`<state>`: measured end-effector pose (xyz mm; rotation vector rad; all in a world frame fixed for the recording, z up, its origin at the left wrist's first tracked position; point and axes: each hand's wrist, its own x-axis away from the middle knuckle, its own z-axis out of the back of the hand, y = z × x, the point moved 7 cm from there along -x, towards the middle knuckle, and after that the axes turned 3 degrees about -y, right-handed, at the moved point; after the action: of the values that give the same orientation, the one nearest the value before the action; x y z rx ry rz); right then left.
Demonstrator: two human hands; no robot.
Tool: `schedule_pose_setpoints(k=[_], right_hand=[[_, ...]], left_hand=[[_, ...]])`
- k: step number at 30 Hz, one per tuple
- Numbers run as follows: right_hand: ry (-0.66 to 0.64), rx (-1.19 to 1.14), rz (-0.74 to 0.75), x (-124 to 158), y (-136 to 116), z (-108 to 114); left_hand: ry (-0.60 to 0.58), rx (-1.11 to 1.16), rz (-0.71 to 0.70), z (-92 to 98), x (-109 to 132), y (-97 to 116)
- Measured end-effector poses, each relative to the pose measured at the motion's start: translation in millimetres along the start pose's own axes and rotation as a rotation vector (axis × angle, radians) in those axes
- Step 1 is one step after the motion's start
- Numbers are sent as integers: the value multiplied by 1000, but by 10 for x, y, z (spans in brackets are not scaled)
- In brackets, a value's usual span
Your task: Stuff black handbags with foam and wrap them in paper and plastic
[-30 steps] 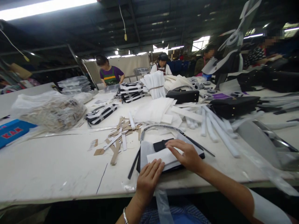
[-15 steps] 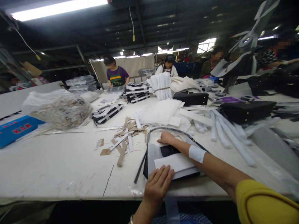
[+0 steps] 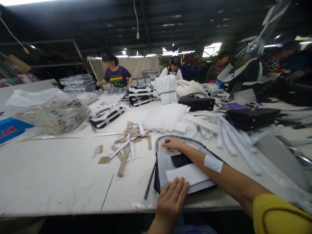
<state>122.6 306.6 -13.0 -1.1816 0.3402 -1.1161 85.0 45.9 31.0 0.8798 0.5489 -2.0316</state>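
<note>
A flat black bag [image 3: 157, 182] with a long strap in clear wrapping [image 3: 195, 139] lies before me at the table's near edge. A thin, pale translucent sheet [image 3: 164, 162] covers its upper face, and a black patch [image 3: 180, 160] shows through the middle. Across the lower part rests a folded white foam sheet [image 3: 187, 173]. My left hand [image 3: 172, 198] lies flat over the foam's lower left corner, fingers outstretched. At the bag's far end, inside the strap's curve, my right hand [image 3: 172, 144] has its fingers curled together at the pale sheet; what is between them is hidden.
Cardboard and paper strips [image 3: 126, 146] lie to the left, near a full plastic bag [image 3: 56, 110] and a blue box [image 3: 12, 130]. Beyond are white foam sheets [image 3: 165, 117], foam rolls [image 3: 231, 139] and black bags [image 3: 253, 117]. Co-workers [image 3: 118, 76] stand across the table.
My right hand has shifted slightly left on the bag, and the pale sheet now reaches farther up under the strap. The left hand stays on the foam. A co-worker opposite has stretched an arm sideways.
</note>
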Motion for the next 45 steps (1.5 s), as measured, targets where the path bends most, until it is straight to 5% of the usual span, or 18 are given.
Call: schedule_pose_setpoints(k=[11, 22, 31, 45], right_hand=[[-131, -394, 72, 411, -260, 19], [-23, -193, 332, 935, -423, 27], [20, 120, 601, 1557, -373, -206], [-38, 185, 796, 1833, -200, -286]], left_hand=[[-37, 13, 47, 6, -31, -14], [-89, 3, 52, -32, -2, -5], [-174, 57, 70, -40, -46, -29], [-70, 115, 94, 36, 99, -55]])
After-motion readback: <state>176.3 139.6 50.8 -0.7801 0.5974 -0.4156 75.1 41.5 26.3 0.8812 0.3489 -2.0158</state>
